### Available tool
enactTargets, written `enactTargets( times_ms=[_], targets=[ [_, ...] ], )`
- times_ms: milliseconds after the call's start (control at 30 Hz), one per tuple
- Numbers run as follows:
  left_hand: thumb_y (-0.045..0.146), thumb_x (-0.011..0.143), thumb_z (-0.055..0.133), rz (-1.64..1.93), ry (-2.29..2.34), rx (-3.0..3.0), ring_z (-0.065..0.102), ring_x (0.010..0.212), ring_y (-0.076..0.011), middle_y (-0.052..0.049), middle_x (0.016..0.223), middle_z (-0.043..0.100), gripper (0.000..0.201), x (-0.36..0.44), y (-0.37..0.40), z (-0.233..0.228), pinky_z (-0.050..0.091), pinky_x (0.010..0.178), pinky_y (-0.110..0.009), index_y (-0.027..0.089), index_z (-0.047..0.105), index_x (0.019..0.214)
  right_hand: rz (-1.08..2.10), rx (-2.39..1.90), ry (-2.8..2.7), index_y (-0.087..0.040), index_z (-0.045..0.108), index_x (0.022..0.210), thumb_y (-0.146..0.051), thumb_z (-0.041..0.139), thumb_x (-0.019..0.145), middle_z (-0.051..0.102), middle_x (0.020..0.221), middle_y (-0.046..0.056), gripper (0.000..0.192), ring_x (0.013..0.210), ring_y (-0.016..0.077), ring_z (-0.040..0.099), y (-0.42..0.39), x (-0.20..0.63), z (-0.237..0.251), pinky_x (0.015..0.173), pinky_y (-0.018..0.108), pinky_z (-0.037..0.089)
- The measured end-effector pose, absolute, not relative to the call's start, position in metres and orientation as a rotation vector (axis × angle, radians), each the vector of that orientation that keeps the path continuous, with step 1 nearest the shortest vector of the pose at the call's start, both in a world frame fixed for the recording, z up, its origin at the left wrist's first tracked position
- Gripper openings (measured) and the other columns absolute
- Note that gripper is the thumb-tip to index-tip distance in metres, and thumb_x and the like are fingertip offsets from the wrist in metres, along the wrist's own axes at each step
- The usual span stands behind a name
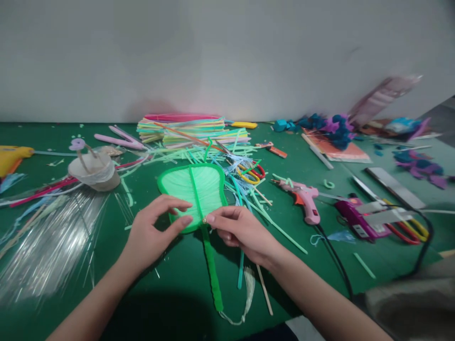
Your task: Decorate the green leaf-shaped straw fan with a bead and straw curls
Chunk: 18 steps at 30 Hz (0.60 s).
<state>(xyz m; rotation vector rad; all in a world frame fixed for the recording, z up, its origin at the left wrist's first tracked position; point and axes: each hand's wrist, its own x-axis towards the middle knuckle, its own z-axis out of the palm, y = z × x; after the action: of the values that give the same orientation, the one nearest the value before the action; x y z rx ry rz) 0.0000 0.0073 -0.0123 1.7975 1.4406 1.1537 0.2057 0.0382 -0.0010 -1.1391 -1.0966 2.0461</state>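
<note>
A green hand fan lies on the table, its wrapped handle pointing toward me. A pale tassel hangs by a cord from the handle's end. At the base of the fan's face, my right hand pinches a small gold-coloured bead between thumb and finger. My left hand hovers at the fan's left edge, thumb and fingers apart, with nothing visible between them.
A pink glue gun lies to the right, its cord running toward me. Behind the fan are scissors and a pile of pipe cleaners. A cup stands at left beside clear plastic sticks. A purple device sits far right.
</note>
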Motion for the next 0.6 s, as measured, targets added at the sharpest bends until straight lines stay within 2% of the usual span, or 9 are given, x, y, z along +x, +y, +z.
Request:
enactTargets(
  times_ms=[133, 300, 367, 467, 533, 600],
  targets=[
    [0.029, 0.078, 0.076, 1.115, 1.288, 1.988, 0.062, 0.093, -0.0165, -0.002, 0.096, 0.066, 0.026, 0.003, 0.002, -0.011, 0.048, 0.083, -0.027, 0.026, 0.069, 0.104, 2.172, -1.043, -0.957, -0.015, 0.060, 0.067, -0.040, 0.085, 0.065, 0.040, 0.048, -0.009, 0.034, 0.044, 0.0028, 0.026, 0.033, 0.200, 0.004, 0.040, 0.019, 0.014],
    [0.039, 0.075, 0.078, 1.059, 1.213, 2.008, 0.063, 0.093, -0.0188, -0.004, 0.100, 0.065, 0.037, 0.004, -0.002, -0.009, 0.050, 0.080, -0.028, 0.029, 0.068, 0.109, 2.368, -0.821, -0.806, -0.014, 0.064, 0.070, -0.036, 0.084, 0.067, 0.046, 0.049, -0.007, 0.030, 0.041, 0.0023, 0.032, 0.015, 0.200, 0.025, 0.040, 0.018, 0.018],
    [0.052, 0.076, 0.072, 1.045, 1.198, 2.020, 0.062, 0.095, -0.0207, -0.004, 0.101, 0.065, 0.041, 0.001, -0.001, -0.009, 0.050, 0.080, -0.029, 0.030, 0.068, 0.111, 2.446, -0.756, -0.767, -0.013, 0.065, 0.069, -0.038, 0.085, 0.065, 0.050, 0.051, -0.006, 0.031, 0.039, 0.0017, 0.033, 0.007, 0.202, 0.033, 0.040, 0.019, 0.019],
    [0.072, 0.076, 0.055, 1.065, 1.210, 2.028, 0.060, 0.097, -0.0232, -0.005, 0.102, 0.066, 0.056, -0.006, 0.001, -0.009, 0.049, 0.081, -0.032, 0.031, 0.069, 0.110, 2.483, -0.760, -0.754, -0.013, 0.067, 0.066, -0.038, 0.087, 0.061, 0.059, 0.060, -0.001, 0.033, 0.046, 0.0029, 0.043, -0.003, 0.205, 0.040, 0.045, 0.018, 0.025],
    [0.071, 0.081, 0.049, 1.103, 1.261, 2.040, 0.059, 0.098, -0.0236, -0.005, 0.101, 0.066, 0.053, -0.011, 0.002, -0.009, 0.047, 0.083, -0.032, 0.030, 0.069, 0.108, 2.487, -0.751, -0.752, -0.014, 0.068, 0.065, -0.037, 0.088, 0.060, 0.060, 0.063, 0.000, 0.030, 0.052, 0.0047, 0.046, -0.008, 0.208, 0.043, 0.048, 0.019, 0.028],
    [0.057, 0.091, 0.047, 1.140, 1.341, 2.051, 0.058, 0.099, -0.0227, -0.005, 0.098, 0.067, 0.039, -0.015, 0.003, -0.009, 0.045, 0.084, -0.032, 0.028, 0.070, 0.105, 2.496, -0.726, -0.759, -0.016, 0.070, 0.066, -0.036, 0.087, 0.062, 0.059, 0.064, 0.000, 0.027, 0.055, 0.0058, 0.047, -0.010, 0.211, 0.047, 0.050, 0.019, 0.030]
  ],
)
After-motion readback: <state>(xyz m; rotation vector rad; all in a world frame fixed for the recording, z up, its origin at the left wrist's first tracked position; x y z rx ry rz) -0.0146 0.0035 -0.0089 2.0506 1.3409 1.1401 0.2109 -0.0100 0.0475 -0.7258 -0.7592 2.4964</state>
